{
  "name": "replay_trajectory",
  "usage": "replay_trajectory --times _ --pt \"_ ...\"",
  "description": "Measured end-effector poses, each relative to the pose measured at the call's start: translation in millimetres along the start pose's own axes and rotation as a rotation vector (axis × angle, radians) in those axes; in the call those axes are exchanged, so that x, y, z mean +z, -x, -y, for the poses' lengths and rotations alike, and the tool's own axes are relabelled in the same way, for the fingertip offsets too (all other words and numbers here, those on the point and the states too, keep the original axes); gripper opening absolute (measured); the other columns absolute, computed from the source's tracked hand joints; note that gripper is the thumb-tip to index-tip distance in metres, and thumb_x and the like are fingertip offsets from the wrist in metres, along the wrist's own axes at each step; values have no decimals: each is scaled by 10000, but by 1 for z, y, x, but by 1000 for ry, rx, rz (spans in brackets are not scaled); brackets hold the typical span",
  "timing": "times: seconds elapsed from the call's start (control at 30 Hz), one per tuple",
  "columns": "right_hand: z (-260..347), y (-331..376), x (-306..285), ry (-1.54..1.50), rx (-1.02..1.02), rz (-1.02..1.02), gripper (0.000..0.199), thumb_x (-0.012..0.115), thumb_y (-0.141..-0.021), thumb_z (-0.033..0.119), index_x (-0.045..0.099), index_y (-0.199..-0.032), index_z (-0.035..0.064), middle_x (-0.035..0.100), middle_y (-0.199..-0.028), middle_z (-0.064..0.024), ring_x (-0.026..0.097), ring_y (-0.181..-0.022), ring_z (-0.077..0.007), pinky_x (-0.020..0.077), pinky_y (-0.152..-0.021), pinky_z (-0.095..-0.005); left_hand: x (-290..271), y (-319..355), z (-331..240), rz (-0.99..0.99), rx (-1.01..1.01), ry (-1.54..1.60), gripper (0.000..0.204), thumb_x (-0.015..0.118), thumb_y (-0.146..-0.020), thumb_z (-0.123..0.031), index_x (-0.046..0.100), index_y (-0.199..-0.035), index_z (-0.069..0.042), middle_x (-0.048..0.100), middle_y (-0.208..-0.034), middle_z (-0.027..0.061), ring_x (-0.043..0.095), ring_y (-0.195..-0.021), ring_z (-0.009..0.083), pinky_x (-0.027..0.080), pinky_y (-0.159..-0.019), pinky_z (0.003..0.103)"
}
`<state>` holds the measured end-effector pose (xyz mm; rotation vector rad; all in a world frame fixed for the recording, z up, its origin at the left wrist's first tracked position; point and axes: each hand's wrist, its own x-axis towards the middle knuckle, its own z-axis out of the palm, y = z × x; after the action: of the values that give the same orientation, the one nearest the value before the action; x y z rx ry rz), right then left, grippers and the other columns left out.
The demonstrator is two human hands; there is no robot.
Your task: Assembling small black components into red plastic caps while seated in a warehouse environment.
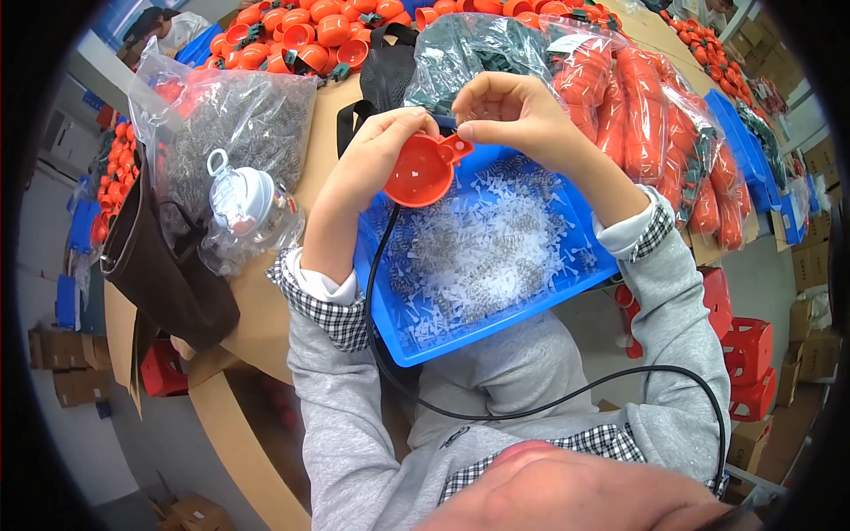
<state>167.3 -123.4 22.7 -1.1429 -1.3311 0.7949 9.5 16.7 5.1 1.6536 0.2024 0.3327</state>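
Over the blue tray (567, 265) of small white pins and metal springs on the person's lap, the left hand (372, 159) grips an orange plastic cup (421, 173) by its rim while the right hand (513, 115) pinches the small tab at its edge. Any tiny part between those fingertips is hidden; a slip would likely drop it into the tray's clutter. Beyond, bagged orange parts (655, 115) and loose orange cups (301, 35) crowd the table.

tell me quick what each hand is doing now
left hand: closed on the orange cup
right hand: pinching the cup's tab, fingertips closed
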Motion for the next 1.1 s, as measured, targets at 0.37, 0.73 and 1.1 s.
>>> replay_trajectory --times 0.37,0.73,1.1 --pt "8 2 1 553 -304 -20 135 715 -708 79 659 -823 36 598 -737 -32 561 -689 -124 450 -645 -259 -1 -1 2 -5 -51 58 271 440 -918 -254 565 -814 -37 595 -793 38 568 -747 92 431 -688 213" --pt "-1 1 1 379 -182 -38 240 653 -822 176 644 -1022 44 617 -812 -23 584 -748 -93 470 -688 -231 2 -2 4 7 7 86 253 475 -922 -243 605 -857 -36 617 -813 9 572 -746 68 449 -681 210" --pt "-11 -4 -23 343 -48 -128 169 609 -853 141 638 -940 -1 632 -835 -27 569 -759 -67 467 -675 -222 0 -3 2 13 -53 8 311 469 -915 -287 564 -1057 -27 625 -948 89 613 -865 126 482 -749 240"
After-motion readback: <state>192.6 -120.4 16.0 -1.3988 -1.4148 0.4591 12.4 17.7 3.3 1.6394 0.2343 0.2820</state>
